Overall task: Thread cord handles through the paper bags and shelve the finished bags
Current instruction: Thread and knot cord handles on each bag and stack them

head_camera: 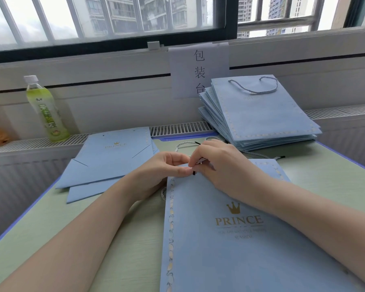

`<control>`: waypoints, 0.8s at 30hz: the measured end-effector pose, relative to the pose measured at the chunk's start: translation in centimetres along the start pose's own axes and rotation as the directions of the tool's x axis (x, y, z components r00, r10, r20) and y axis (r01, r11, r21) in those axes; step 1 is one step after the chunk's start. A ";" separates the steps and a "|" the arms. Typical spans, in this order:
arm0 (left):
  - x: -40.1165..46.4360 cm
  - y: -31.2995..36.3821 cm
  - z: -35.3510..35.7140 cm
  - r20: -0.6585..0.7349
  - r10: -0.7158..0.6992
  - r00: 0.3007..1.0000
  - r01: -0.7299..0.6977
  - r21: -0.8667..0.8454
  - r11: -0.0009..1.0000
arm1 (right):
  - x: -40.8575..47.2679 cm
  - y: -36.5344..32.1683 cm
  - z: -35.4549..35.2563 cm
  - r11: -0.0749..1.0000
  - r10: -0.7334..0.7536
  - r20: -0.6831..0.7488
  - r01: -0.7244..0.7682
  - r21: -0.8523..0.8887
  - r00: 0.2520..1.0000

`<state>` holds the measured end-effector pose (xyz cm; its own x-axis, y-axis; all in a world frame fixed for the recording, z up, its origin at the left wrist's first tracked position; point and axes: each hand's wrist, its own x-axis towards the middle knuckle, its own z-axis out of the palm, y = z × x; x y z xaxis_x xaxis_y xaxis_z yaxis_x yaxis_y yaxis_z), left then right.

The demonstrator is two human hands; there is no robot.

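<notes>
Both hands at top edge of flat bag (230, 239): right hand (221, 165) pinches cord (199, 161) (black tip down), left hand (162, 169) pinches bag edge.

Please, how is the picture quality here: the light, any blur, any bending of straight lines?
Head view: soft daylight from the window, faint shadows, no glare on the bag; wide-angle bending curves the window frame and table edges; small print under PRINCE is blurred; both hands look fairly sharp.

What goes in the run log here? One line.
step: threading cord | bag: flat on table | left hand: holds bag top | right hand: pinches cord | stack: behind
</notes>
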<state>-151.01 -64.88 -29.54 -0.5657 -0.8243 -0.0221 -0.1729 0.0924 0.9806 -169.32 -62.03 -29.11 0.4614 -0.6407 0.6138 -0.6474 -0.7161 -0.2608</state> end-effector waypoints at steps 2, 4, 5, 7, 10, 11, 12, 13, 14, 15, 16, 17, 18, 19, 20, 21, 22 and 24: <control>0.0 0.0 0.0 -0.002 -0.009 1.000 0.009 -0.005 1.000 | -0.1 0.0 0.3 0.998 -0.037 -0.036 0.036 -0.042 0.999; -0.1 0.1 0.0 -0.003 -0.014 1.000 0.014 -0.012 1.000 | -0.2 -0.1 0.6 0.998 -0.046 -0.051 0.044 -0.050 0.998; -0.2 0.1 0.0 -0.005 -0.014 1.000 0.014 -0.007 1.000 | -0.2 -0.2 0.7 0.998 -0.047 -0.055 0.045 -0.041 0.997; -0.2 0.1 0.0 -0.011 -0.012 1.000 0.012 0.011 1.000 | -0.3 -0.2 0.9 1.000 -0.030 -0.063 0.030 -0.002 0.998; -0.2 0.1 -0.2 -0.024 -0.022 0.999 0.022 0.007 1.000 | -0.4 -0.3 1.0 0.999 -0.004 -0.074 0.006 0.036 0.997; -0.2 0.1 -0.2 -0.024 -0.025 0.999 0.025 0.001 1.000 | -0.4 -0.4 1.0 0.999 -0.007 -0.077 0.010 0.037 0.997; -0.2 0.1 -0.2 -0.020 -0.025 0.999 0.025 -0.001 1.000 | -0.4 -0.4 1.0 0.999 -0.018 -0.075 0.020 0.031 0.997; -0.2 0.0 -0.3 -0.016 -0.023 1.000 0.023 0.001 1.000 | -0.3 -0.5 1.0 0.999 -0.037 -0.072 0.039 0.016 0.997; -0.2 0.0 -0.2 -0.012 -0.019 1.000 0.019 0.003 1.000 | -0.3 -0.5 1.0 0.998 -0.061 -0.069 0.060 -0.008 0.996; -0.3 0.0 -0.2 -0.008 -0.020 1.000 0.020 0.001 1.000 | -0.3 -0.5 1.0 0.996 -0.087 -0.065 0.084 -0.037 0.994; -0.3 0.0 -0.2 -0.005 -0.021 1.000 0.021 -0.008 1.000 | -0.2 -0.6 1.0 0.992 -0.112 -0.062 0.108 -0.066 0.992; -0.3 0.0 -0.2 0.000 -0.022 1.000 0.022 -0.018 1.000 | -0.1 -0.7 0.9 0.987 -0.135 -0.061 0.129 -0.095 0.989; -0.2 0.0 -0.3 0.006 -0.022 1.000 0.023 -0.024 0.999 | 0.0 -0.8 0.8 0.982 -0.154 -0.057 0.146 -0.123 0.986; -0.2 0.1 -0.3 0.013 -0.023 1.000 0.023 -0.020 1.000 | 0.1 -0.8 0.7 0.975 -0.171 -0.049 0.162 -0.151 0.984; -0.2 0.1 -0.3 0.021 -0.024 0.999 0.024 -0.011 1.000 | 0.1 -0.9 0.6 0.970 -0.180 -0.034 0.171 -0.171 0.983; -0.2 0.2 -0.3 0.025 -0.022 0.999 0.022 0.003 1.000 | 0.2 -0.9 0.6 0.966 -0.187 -0.022 0.180 -0.187 0.982; -0.2 0.2 -0.2 0.025 -0.017 1.000 0.017 0.019 1.000 | 0.3 -0.9 0.6 0.963 -0.192 -0.014 0.185 -0.196 0.981; -0.2 0.2 0.0 0.014 -0.006 1.000 0.005 0.049 0.999 | 0.2 -0.9 0.6 0.964 -0.189 -0.006 0.184 -0.193 0.982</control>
<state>-150.87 -64.68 -29.35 -0.5759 -0.8169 -0.0308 -0.2149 0.1150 0.9699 -168.25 -61.69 -29.20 0.5717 -0.4922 0.6564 -0.6562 -0.7545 0.0058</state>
